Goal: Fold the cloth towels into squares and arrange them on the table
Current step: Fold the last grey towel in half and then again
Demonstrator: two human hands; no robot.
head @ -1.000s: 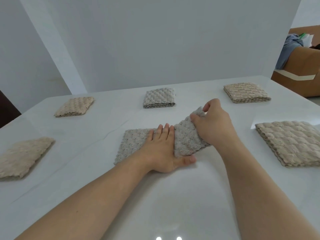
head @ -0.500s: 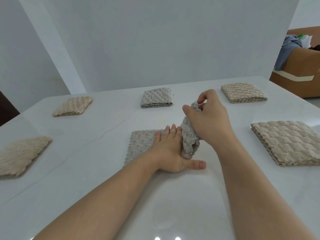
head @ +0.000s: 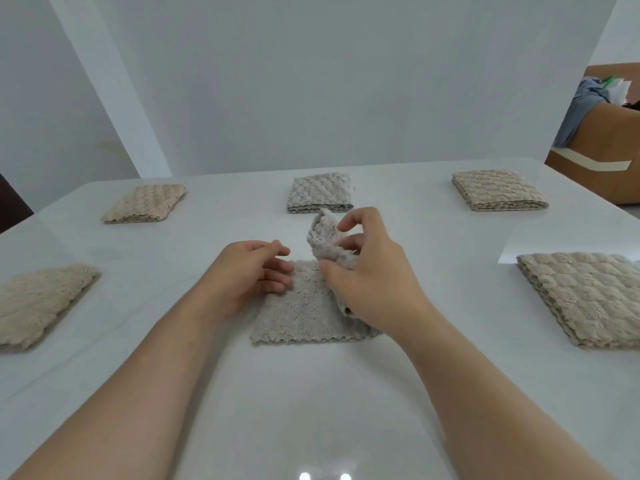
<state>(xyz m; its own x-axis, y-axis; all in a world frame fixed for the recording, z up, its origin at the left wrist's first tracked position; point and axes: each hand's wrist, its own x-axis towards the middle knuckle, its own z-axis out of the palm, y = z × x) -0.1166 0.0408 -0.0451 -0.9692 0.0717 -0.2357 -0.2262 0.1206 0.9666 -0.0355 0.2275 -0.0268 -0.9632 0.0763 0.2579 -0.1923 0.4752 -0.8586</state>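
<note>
The right hand (head: 363, 282) pinches the lifted side of the grey towel (head: 298, 317). The left hand (head: 247, 275) has loose, bent fingers (head: 275, 270) holding nothing. Lay that side over so the edges match.

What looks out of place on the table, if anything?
Nothing spilled or damaged. Only the centre grey towel is unfinished: the right hand pinches its right end, lifted and crumpled off the white table, while the left hand lies relaxed at its left edge. Nothing else stands out.
</note>
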